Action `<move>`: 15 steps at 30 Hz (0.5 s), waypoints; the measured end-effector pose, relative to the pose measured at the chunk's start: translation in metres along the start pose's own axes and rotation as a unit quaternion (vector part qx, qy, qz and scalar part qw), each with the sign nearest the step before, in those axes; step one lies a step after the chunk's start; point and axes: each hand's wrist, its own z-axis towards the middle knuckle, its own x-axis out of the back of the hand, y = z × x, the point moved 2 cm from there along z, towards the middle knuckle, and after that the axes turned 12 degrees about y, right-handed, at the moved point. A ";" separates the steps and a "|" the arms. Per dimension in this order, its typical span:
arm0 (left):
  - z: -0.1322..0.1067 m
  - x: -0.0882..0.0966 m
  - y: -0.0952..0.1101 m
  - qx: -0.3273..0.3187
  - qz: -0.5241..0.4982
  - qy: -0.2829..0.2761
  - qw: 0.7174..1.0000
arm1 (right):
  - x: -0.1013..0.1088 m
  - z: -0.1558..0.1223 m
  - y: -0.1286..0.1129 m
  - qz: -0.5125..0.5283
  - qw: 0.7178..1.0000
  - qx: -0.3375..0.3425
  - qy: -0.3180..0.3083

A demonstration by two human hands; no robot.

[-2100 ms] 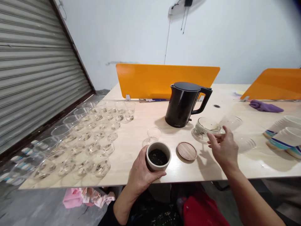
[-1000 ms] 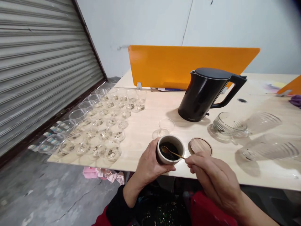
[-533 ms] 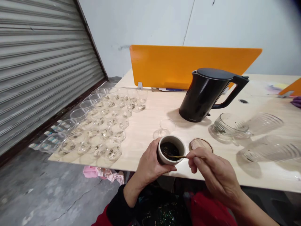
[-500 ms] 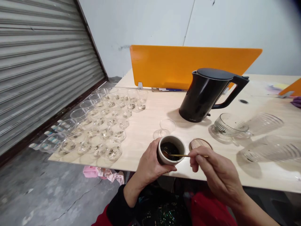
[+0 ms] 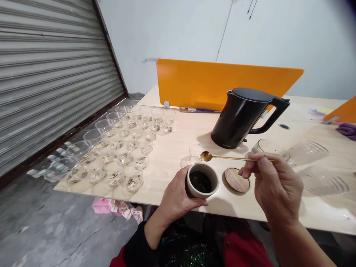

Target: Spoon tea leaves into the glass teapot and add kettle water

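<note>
My left hand [image 5: 178,191] wraps round a pale canister [image 5: 213,184], tilted a little toward me at the table's front edge. Dark dried leaves [image 5: 199,181], which look like tea, lie inside it. Between the fingertips of my right hand [image 5: 274,181] is the handle of a long gold spoon [image 5: 206,156]. Its bowl is over the rim of a clear plastic cup [image 5: 198,149], just beyond the canister; whether anything is left in the bowl I cannot tell. A round wooden lid [image 5: 237,180] rests on the table, partly below my right hand.
Many clear cups [image 5: 133,180] with bits of leaf stand in rows at the left. A black kettle [image 5: 241,118] stands behind the wooden lid. Stacked clear cups [image 5: 324,181] lie at the right, near a glass bowl [image 5: 268,146]. An orange divider [image 5: 222,83] crosses the back.
The spoon has come up out of the canister and moved over the clear cup. My right hand has risen to the right, uncovering the wooden lid. My left hand keeps holding the canister.
</note>
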 end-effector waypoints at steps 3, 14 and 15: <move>0.000 0.000 -0.001 -0.001 -0.001 0.001 1.000 | -0.008 0.009 -0.001 0.003 0.999 0.037 0.034; -0.001 -0.002 -0.004 -0.001 0.009 0.006 1.000 | -0.038 0.014 0.028 -0.174 0.972 0.145 -0.066; -0.001 -0.002 -0.004 0.001 0.009 0.005 1.000 | -0.037 0.014 0.029 -0.166 0.976 0.134 -0.050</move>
